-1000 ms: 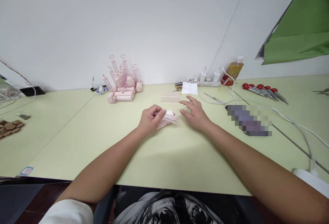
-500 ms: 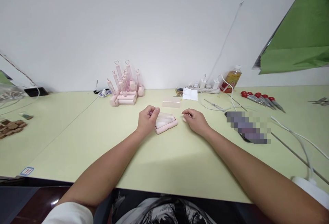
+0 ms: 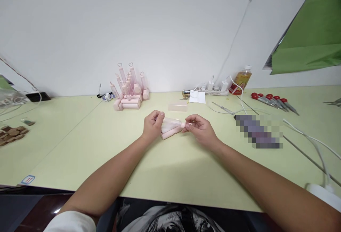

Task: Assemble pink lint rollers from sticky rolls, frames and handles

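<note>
My left hand is closed round the left end of a clear plastic tube, which lies sideways above a pink case. Thumb and fingers of my right hand pinch a small pale pink cap at the tube's right end. From here I cannot make out whether the cap is seated on the tube or only touching it. The case rests on the table, partly covered by the tube and the left fingers. Just behind it lies a translucent pink lid.
At the back left stand several pink tubes with heart-shaped tops among pink cases. A power strip, white paper, drink bottle and red-ended tools are at the back right. A pixelated phone-like object lies right of my hand.
My right hand has moved left to the tube's end, bringing the small pink cap against it. The left hand keeps its hold on the tube, nearly unmoved.
</note>
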Demonstrator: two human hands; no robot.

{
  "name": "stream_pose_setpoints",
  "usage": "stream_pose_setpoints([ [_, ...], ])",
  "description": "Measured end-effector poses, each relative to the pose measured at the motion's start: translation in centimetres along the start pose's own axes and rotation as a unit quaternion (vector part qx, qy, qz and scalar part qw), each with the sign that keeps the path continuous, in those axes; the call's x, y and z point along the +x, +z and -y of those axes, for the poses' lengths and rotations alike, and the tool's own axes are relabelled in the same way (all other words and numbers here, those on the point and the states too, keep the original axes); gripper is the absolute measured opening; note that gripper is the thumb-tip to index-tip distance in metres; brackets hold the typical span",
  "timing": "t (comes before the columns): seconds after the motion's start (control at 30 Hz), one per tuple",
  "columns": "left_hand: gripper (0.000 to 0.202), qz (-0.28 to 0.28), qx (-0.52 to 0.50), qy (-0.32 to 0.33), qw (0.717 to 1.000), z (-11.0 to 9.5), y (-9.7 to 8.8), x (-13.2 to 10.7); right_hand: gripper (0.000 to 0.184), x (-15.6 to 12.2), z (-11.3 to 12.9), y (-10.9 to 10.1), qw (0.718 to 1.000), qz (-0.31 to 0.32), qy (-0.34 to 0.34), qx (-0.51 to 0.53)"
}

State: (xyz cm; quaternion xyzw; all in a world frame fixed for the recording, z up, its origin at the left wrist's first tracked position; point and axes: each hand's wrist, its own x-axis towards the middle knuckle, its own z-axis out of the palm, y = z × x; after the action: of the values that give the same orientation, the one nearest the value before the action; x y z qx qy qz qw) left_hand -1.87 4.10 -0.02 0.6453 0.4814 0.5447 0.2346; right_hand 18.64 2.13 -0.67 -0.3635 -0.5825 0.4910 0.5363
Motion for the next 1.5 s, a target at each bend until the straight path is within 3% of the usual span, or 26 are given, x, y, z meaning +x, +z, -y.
stream_pose_setpoints([
  [0.27, 0.035, 0.024, -0.059, -0.01, 0.998, -0.2, 0.0, -0.3, 0.035, -0.1, 0.2, -0.2, 0.999, 0.011, 0.016, 0.045],
  [0.47, 0.04, 0.095, -0.075, 0.008, 0.993, -1.0, 0.0, -1.0, 0.041, -0.3, 0.2, -0.5, 0.991, 0.106, 0.075, -0.006],
  [0.67, 0.037, 0.11, -0.016, 0.069, 0.991, -2.8, 0.3, -2.1, 0.04, -0.3, 0.9, 0.3, 0.984, 0.043, 0.16, 0.066],
  [0.9, 0.038, 0.057, 0.012, 0.052, 0.997, -2.2, 0.2, -1.7, 0.043, 0.0, 0.9, 0.3, 0.984, -0.052, 0.14, 0.099],
  [1.07, 0.038, 0.062, 0.013, 0.043, 0.997, -1.5, 0.4, -1.4, 0.044, 0.3, 0.1, -0.2, 0.987, -0.078, 0.119, 0.073],
  [1.27, 0.035, 0.134, 0.04, 0.082, 0.987, -1.8, 0.3, -1.4, 0.043, 0.2, 0.4, 0.0, 0.989, -0.087, 0.098, 0.064],
  [1.4, 0.035, 0.262, 0.127, 0.124, 0.949, -2.3, -0.1, -1.6, 0.039, 0.2, 0.5, -0.1, 0.989, -0.097, 0.089, 0.06],
  [1.5, 0.04, 0.292, 0.172, 0.149, 0.929, -2.6, -0.2, -1.9, 0.035, 0.2, 0.5, -0.3, 0.99, -0.094, 0.085, 0.055],
])
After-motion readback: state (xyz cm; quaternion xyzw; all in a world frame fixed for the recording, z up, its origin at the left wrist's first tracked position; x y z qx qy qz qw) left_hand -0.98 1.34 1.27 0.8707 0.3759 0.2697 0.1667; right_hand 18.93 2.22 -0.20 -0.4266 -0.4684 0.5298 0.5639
